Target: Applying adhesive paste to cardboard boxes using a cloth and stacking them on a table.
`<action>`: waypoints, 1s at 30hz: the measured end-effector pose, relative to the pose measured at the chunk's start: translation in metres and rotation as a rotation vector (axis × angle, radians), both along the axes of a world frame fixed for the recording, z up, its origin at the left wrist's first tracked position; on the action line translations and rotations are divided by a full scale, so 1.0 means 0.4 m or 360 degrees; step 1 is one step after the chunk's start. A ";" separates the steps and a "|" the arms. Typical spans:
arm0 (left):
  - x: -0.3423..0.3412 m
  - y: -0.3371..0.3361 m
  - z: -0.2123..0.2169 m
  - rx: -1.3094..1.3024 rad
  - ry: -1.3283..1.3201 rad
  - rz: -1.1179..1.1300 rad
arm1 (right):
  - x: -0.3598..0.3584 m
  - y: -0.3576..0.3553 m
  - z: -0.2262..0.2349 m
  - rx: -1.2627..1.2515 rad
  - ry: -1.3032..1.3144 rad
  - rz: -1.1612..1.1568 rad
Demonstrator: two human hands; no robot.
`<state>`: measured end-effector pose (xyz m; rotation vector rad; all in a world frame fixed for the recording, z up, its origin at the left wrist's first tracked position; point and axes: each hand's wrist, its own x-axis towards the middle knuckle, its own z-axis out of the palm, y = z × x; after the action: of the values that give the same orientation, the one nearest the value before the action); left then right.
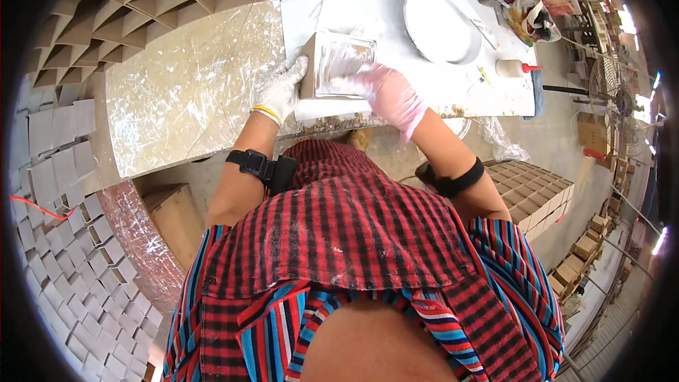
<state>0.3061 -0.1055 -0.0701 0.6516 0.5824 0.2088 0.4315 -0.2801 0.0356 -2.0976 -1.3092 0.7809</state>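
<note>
Bracing a shiny tray [338, 64], left hand [281, 87]; right hand [387, 92] seemingly rubbing, blurred

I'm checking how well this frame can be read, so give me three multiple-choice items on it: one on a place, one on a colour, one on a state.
1. Where does the white round dish lie relative to the shallow box?
A. To its right
B. To its left
C. Under the table

2. What colour is the glove on the right hand?
A. Black
B. Pink
C. Green

3. What is the left hand doing?
A. Hanging clear of the table
B. Holding the glue bottle
C. Resting against the box's left side

Answers: 1 A, the dish sits on the table right of the box; 2 B, the glove is pale pink; 3 C, its gloved fingers touch the box's left edge.
</note>
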 end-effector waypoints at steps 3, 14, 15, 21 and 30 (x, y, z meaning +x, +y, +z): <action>0.000 -0.005 0.012 -0.0024 0.0024 0.0037 | 0.018 0.018 -0.004 0.0240 -0.0523 -0.0481; -0.008 -0.013 0.032 -0.0047 0.0087 0.0085 | 0.001 0.134 -0.045 0.0290 -0.0530 -0.0285; -0.008 -0.013 0.034 -0.0022 0.0106 0.0099 | 0.010 0.131 -0.040 0.0265 -0.0382 -0.0288; -0.005 -0.009 0.027 -0.0035 0.0059 0.0054 | 0.018 0.132 -0.028 0.0219 -0.0455 -0.0477; -0.014 0.000 -0.002 -0.0018 0.0065 0.0022 | 0.006 0.138 -0.007 0.0147 0.0031 -0.0180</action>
<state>0.3007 -0.1053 -0.0709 0.6421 0.6270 0.2057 0.4338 -0.2248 0.0327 -2.0655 -1.1823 0.6782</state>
